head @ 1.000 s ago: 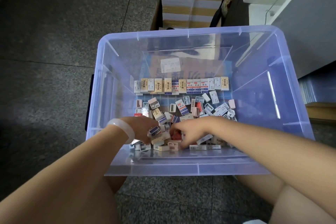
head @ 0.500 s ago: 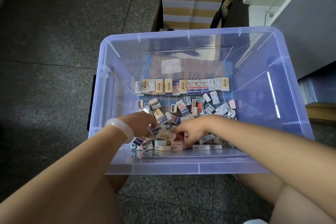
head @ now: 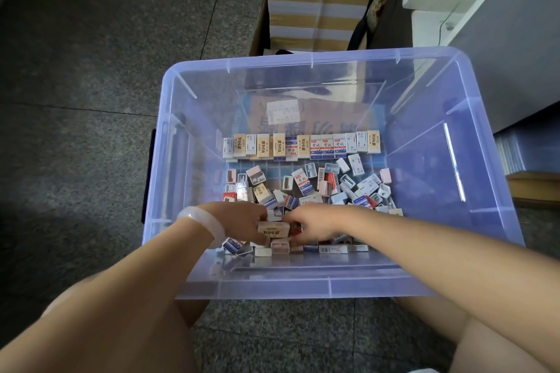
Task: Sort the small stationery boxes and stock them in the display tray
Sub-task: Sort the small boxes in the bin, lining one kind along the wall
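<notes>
Two hands are down in the clear purple bin (head: 485, 118), working the near end of the loose pile of small boxes (head: 318, 188). Left hand (head: 242, 221), white bangle (head: 201, 222) at the wrist, has its fingers curled round a tan box (head: 272, 229), printed face up, just above the heap. Right hand (head: 315, 225) sits knuckles-up, touching the pile right beside it; fingers tucked under, so I cannot tell whether it's pinching anything.

Along the far wall stands the sorted row (head: 303, 145), boxes upright, shoulder to shoulder, tan ones mixed among blue-and-white ones. That, I'd judge, is where this tan box is headed.

Now the risks. The hands are crowded nearly together, so one lifting out could knock the other's box loose, or drag neighbours along and scatter the heap. The row looks only as steady as its neighbours: nudge one upright box while slotting a new one and several could topple like dominoes. The reach goes right over the pile, so a low forearm could sweep boxes about. And the prints look alike at a glance, with pink and grey pieces muddled in, so a box could easily land beside the wrong kind.
</notes>
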Tool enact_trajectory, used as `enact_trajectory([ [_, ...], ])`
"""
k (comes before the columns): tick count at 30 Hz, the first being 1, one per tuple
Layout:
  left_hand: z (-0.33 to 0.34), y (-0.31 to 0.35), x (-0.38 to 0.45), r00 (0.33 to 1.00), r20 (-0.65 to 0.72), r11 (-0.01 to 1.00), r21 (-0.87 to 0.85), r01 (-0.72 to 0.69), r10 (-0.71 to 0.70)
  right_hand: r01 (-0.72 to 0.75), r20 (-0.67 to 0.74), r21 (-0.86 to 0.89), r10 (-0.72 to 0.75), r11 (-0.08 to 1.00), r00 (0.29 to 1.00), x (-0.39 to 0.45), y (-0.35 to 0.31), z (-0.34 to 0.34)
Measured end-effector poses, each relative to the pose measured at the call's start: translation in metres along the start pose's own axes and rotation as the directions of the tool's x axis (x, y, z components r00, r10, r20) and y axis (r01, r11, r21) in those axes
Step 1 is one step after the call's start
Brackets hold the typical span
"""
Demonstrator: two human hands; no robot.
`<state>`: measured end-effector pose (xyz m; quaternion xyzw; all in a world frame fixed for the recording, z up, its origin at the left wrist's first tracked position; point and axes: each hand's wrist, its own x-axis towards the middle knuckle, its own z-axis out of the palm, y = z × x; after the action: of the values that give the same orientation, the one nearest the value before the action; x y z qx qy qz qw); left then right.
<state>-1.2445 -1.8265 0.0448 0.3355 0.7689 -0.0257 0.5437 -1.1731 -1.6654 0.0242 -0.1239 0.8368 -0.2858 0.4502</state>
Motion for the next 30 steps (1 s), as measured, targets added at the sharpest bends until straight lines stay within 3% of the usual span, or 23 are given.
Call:
enact_trajectory([
  [7, 0.006, 0.002, 0.003, 0.994, -0.108, 0.999, 0.010, -0.031, 0.032, -0.012, -0.015, -0.029, 0.012, 1.000, 1.000, -0.003, 0.001, -0.001],
  [16, 0.007, 0.003, 0.004, 0.985, -0.135, 0.995, 0.029, -0.100, 0.103, -0.034, 0.029, -0.074, 0.036, 0.997, 0.999, -0.020, 0.008, -0.020],
  [19, 0.008, 0.010, 0.005, 0.988, -0.105, 0.993, 0.039, -0.111, 0.115, -0.057, 0.009, -0.009, 0.057, 0.998, 0.998, -0.032, 0.017, -0.036],
  [23, 0.008, 0.022, 0.005, 0.992, -0.096, 0.979, 0.193, -0.063, 0.083, -0.096, -0.124, 0.142, 0.114, 0.985, 0.986, -0.041, 0.031, -0.052],
  [26, 0.013, 0.027, 0.007, 0.984, -0.147, 0.958, 0.281, -0.054, 0.099, -0.117, -0.329, 0.346, 0.237, 0.931, 0.914, -0.036, 0.040, -0.056],
  [28, 0.015, 0.029, 0.009, 0.977, -0.182, 0.954, 0.297, -0.052, 0.110, -0.106, -0.498, 0.460, 0.356, 0.881, 0.791, -0.030, 0.043, -0.058],
  [30, 0.013, 0.027, 0.009, 0.975, -0.195, 0.956, 0.289, -0.049, 0.108, -0.090, -0.563, 0.557, 0.455, 0.826, 0.690, -0.025, 0.044, -0.060],
])
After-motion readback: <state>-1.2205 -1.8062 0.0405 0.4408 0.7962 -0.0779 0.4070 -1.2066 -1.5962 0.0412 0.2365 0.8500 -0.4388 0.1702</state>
